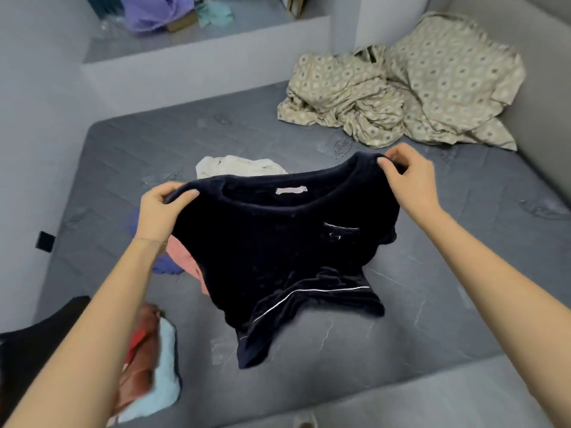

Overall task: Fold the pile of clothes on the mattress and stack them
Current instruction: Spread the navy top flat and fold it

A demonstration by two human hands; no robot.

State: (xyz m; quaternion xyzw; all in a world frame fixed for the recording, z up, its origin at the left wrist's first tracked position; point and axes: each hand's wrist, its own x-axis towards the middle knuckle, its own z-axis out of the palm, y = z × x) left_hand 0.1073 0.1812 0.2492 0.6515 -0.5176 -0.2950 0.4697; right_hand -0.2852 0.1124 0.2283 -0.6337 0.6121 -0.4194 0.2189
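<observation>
A dark navy velvet top [278,251] with white piping and a chest pocket hangs above the grey mattress [432,273]. My left hand [162,211] pinches its left shoulder and my right hand [408,177] pinches its right shoulder. Its hem trails down and touches the mattress. Behind and under it lies the pile: a cream garment [234,165], a pink one [185,257] and a bit of blue-purple cloth [163,267], mostly hidden by the top.
A crumpled beige patterned sheet [408,88] fills the far right corner. At the near left edge lie rust-red and pale blue clothes [154,359] beside a black item [37,350]. A grey ledge [200,66] with purple and teal cloth runs behind the mattress.
</observation>
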